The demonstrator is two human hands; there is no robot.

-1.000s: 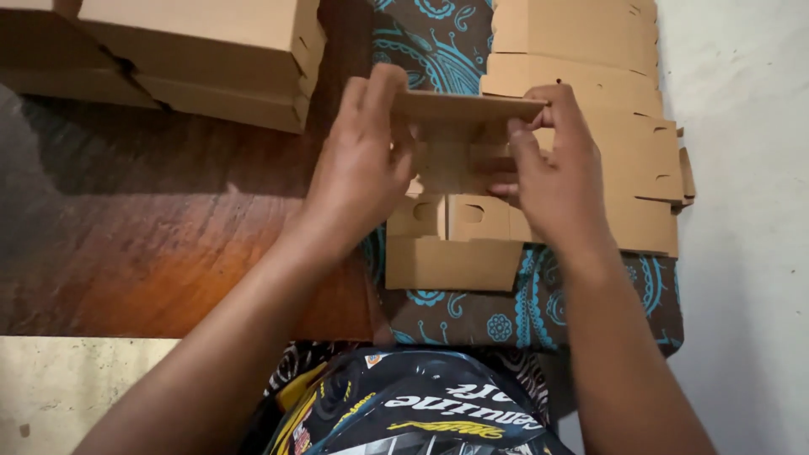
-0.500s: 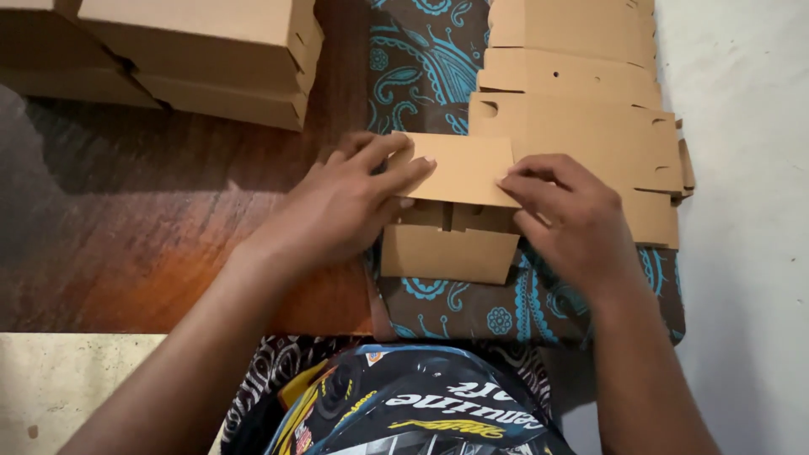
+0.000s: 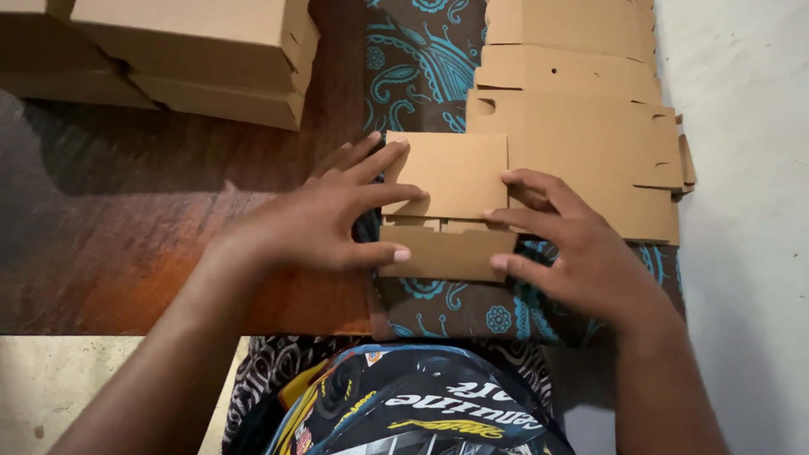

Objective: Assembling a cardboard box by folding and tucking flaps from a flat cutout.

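Note:
A small brown cardboard box blank (image 3: 451, 181) lies on a dark cloth with a teal paisley pattern (image 3: 421, 59). Its front flap (image 3: 442, 253) is folded towards me. My left hand (image 3: 324, 219) grips the blank's left side, fingers spread on top and thumb on the front flap. My right hand (image 3: 573, 244) grips the right side, fingers pressing the top panel and the flap's right end.
A stack of flat cardboard blanks (image 3: 581, 109) lies just behind the piece, to the right. Several folded cardboard boxes (image 3: 194, 50) are piled at the back left on a dark wooden surface (image 3: 126, 219). A pale floor (image 3: 742, 168) runs along the right.
Both hands brought the cardboard piece down from mid-air onto the cloth. It now lies flat with its front flap folded, and the fingers press on it.

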